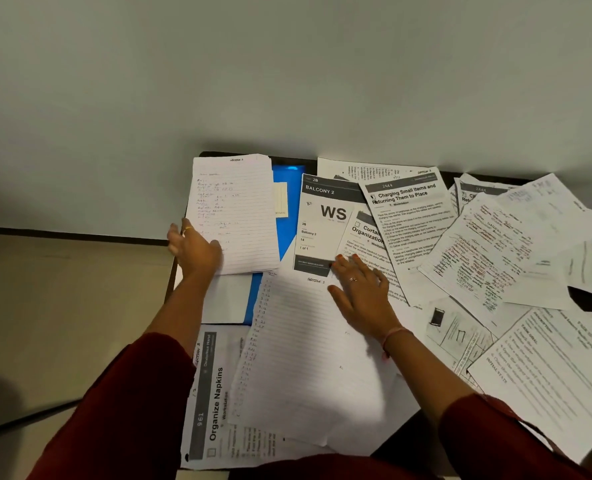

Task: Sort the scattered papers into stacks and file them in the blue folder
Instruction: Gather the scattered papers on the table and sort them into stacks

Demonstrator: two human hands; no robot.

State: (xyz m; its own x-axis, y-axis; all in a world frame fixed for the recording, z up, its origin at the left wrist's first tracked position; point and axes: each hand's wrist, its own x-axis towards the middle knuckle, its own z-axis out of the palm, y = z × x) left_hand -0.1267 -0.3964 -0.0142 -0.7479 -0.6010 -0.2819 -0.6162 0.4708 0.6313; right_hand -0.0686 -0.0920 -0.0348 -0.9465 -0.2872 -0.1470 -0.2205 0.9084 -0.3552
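A blue folder (287, 220) lies at the table's far left, mostly covered by papers. On it sits a lined handwritten sheet (239, 209); my left hand (194, 249) rests on its lower left corner, thumb on the paper and fingers spread past its edge. A larger lined sheet (305, 358) with a column of numbers lies in front of me, and my right hand (360, 289) lies flat on its upper right part, fingertips touching a "Balcony 2 WS" printout (322, 220). Several printed task sheets (408, 216) overlap to the right.
A dark table (401, 441) stands against a pale wall (287, 81). More printed and marked-up pages (488, 258) cover its right side, some hanging past the edge. An "Organize Napkins" sheet (215, 403) lies at the near left. Floor (62, 323) shows left of the table.
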